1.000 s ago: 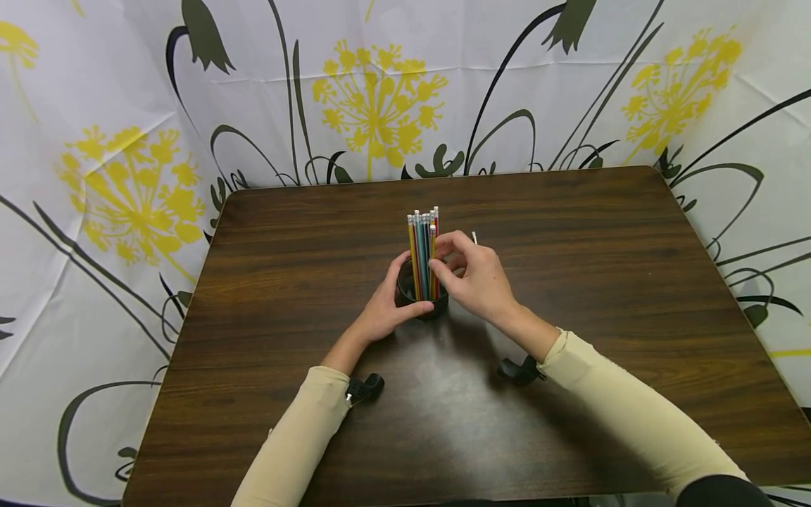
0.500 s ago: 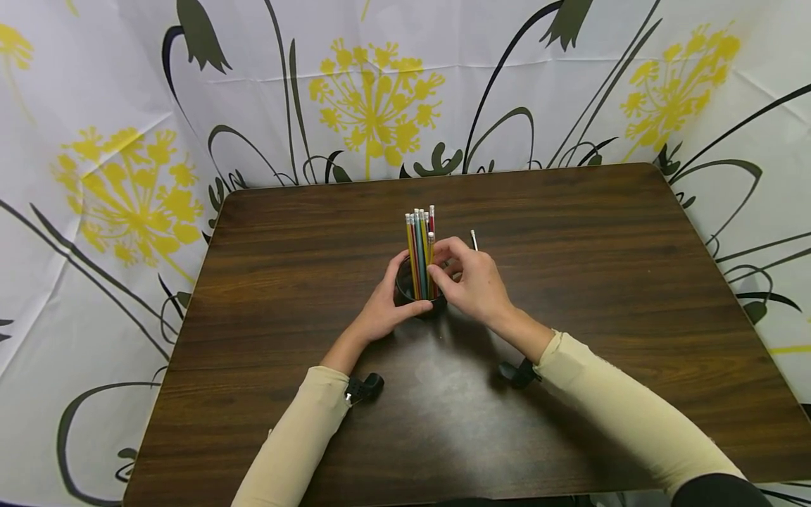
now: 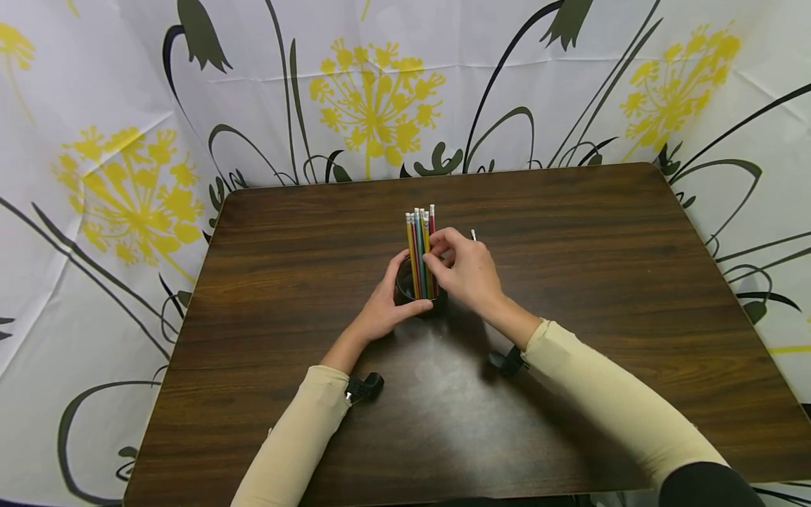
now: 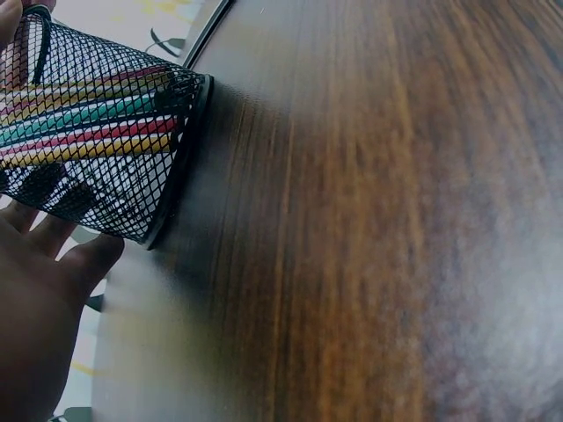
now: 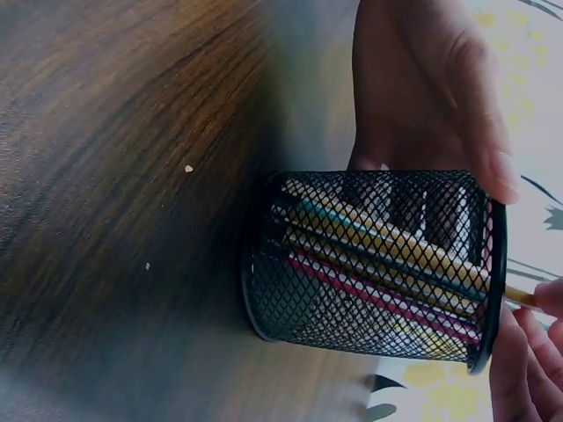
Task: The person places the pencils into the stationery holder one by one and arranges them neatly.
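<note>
Nearest the viewer, two cream sleeves (image 3: 298, 436) reach forward over the dark wooden table (image 3: 570, 282). The left hand (image 3: 383, 306) curls round the black mesh cup (image 5: 369, 259), which stands upright near the table's middle. The right hand (image 3: 465, 271) pinches a pencil among the bunch of pencils (image 3: 421, 246) standing in the cup. Just beyond the right hand, a white pencil tip (image 3: 473, 234) shows. Behind the table hangs a flowered cloth (image 3: 380, 98).

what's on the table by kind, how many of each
cup: 1
hands: 2, left hand and right hand
pencils: at least 5, too bunched for an exact count
total: at least 8
</note>
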The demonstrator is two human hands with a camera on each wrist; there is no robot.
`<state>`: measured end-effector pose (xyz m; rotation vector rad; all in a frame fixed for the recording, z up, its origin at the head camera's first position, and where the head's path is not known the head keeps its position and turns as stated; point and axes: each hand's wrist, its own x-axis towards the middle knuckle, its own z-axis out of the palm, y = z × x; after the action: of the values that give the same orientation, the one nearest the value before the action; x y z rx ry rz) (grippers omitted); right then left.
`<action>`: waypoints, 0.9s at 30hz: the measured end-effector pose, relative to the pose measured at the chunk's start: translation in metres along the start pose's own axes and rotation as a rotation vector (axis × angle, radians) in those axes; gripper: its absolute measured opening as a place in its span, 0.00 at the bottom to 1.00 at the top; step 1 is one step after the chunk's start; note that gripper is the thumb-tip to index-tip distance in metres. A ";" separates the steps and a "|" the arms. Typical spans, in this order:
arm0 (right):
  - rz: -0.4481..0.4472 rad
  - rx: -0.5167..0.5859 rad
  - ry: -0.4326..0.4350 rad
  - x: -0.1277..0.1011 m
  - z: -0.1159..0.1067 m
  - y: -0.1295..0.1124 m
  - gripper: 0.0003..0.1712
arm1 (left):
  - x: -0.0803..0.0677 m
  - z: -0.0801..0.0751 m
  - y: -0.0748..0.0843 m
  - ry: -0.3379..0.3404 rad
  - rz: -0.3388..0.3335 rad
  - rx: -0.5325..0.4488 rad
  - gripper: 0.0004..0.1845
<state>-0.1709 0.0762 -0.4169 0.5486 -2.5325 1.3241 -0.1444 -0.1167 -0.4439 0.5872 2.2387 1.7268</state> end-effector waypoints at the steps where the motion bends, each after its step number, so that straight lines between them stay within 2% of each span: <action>1: 0.009 -0.010 0.004 0.001 0.001 0.001 0.11 | 0.000 0.000 0.000 0.001 0.000 0.002 0.47; 15: 0.063 -0.134 0.022 0.011 0.007 0.000 0.11 | 0.001 0.000 -0.002 -0.003 -0.026 -0.018 0.47; 27: 0.070 -0.200 0.048 0.012 0.011 -0.001 0.06 | 0.001 0.000 -0.003 -0.010 0.013 -0.025 0.47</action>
<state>-0.1815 0.0643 -0.4179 0.3867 -2.6265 1.0748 -0.1460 -0.1168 -0.4464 0.6052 2.2082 1.7520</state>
